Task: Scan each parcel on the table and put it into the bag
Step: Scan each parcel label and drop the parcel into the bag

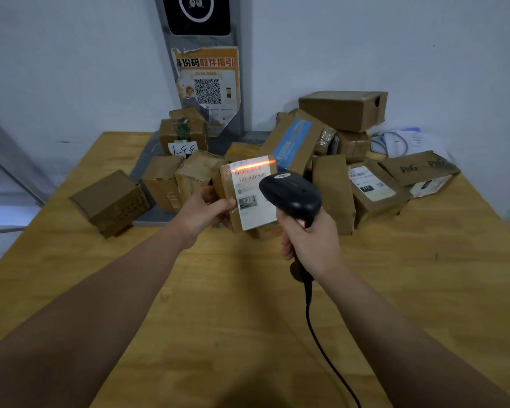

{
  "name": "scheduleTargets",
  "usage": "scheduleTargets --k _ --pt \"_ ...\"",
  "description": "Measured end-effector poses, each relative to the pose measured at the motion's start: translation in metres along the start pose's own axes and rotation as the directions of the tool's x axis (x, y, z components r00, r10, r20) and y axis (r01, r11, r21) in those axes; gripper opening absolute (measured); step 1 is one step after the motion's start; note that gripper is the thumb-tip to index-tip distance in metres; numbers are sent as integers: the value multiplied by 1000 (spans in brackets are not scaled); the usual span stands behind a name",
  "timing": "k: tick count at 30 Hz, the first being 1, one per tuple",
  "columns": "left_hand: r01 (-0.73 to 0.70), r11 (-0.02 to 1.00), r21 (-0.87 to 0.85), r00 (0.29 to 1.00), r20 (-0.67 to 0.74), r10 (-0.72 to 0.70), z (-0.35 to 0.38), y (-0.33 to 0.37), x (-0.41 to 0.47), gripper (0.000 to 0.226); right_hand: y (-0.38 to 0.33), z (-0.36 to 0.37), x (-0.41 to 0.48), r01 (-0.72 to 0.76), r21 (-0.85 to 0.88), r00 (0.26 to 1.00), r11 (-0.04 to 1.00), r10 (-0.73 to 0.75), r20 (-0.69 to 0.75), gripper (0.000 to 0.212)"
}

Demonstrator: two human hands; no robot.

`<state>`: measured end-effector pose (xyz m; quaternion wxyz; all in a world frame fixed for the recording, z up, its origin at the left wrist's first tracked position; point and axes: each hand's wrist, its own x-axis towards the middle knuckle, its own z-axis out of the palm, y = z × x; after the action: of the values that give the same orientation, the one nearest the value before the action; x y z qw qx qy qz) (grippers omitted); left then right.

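Left hand grips the parcel up off the table, right hand wrapped round the scanner — I'd hold both steady and drop that red line onto the barcode.

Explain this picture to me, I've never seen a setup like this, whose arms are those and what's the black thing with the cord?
There is no machine here: a person wears a camera on the head, so you look down along their own two arms. The left hand holds a small parcel, label facing the camera. The right hand grips a black barcode scanner, whose red line falls across the label's top. Its cord trails back toward the person. Behind, more cardboard parcels lie piled on the wooden table, by a wall with a QR poster.
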<state>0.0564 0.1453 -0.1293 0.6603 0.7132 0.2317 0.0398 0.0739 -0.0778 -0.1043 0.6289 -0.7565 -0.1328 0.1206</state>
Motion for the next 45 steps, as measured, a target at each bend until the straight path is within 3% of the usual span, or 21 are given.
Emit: scheduleTargets --k 16,25,33,39,45 --pt "-26 1000 6 1000 -16 26 6 3 -4 42 0 1 -14 -24 -7 1000 1000 24 9 32" --pt "-19 1000 21 1000 -24 20 4 0 -1 50 -4 1 -15 -60 -55 998 997 61 12 34" --pt "26 999 -26 999 -39 -27 8 8 -6 36 -56 -15 11 -162 -123 983 979 172 67 24" --pt "74 996 -54 996 -37 -76 9 11 -11 47 -96 -18 18 -123 -134 984 983 139 110 27" --pt "101 989 -107 993 -47 -107 14 16 -24 36 -93 -18 7 -120 -158 984 980 139 114 25"
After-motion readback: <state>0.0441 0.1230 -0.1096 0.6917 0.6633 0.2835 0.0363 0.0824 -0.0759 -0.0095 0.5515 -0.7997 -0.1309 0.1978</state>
